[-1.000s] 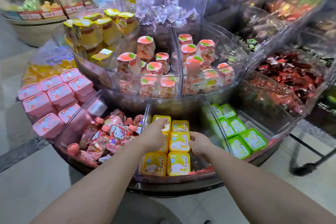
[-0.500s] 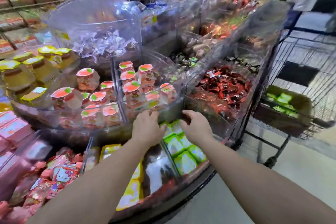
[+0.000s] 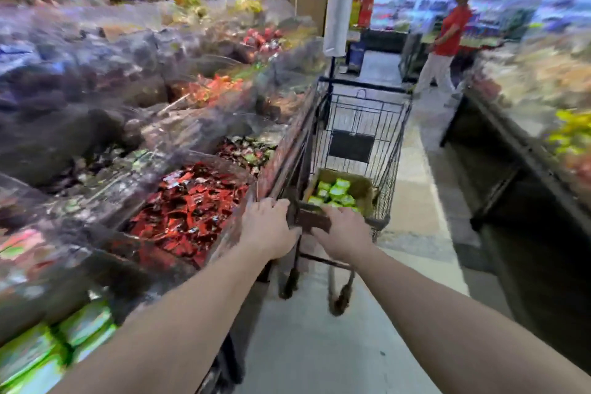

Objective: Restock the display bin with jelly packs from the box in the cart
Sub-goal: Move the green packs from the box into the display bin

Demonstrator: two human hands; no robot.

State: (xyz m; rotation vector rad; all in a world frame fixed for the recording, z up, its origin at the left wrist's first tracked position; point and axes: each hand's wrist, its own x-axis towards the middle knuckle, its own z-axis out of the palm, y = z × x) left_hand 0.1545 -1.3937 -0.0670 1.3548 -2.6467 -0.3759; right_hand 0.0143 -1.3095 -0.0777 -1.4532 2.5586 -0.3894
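Both hands reached toward the cart (image 3: 361, 144) at twelve o'clock, the left hand (image 3: 270, 229) and right hand (image 3: 343, 233) spread open and empty. Green jelly packs (image 3: 335, 193) lay in the cardboard box (image 3: 363, 185) inside the cart, just beyond the fingertips. The display bin (image 3: 48, 358) sat at eight o'clock.

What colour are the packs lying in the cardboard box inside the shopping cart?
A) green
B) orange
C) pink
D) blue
A: the open cardboard box in the wire shopping cart holds bright green packs, just beyond both outstretched hands.
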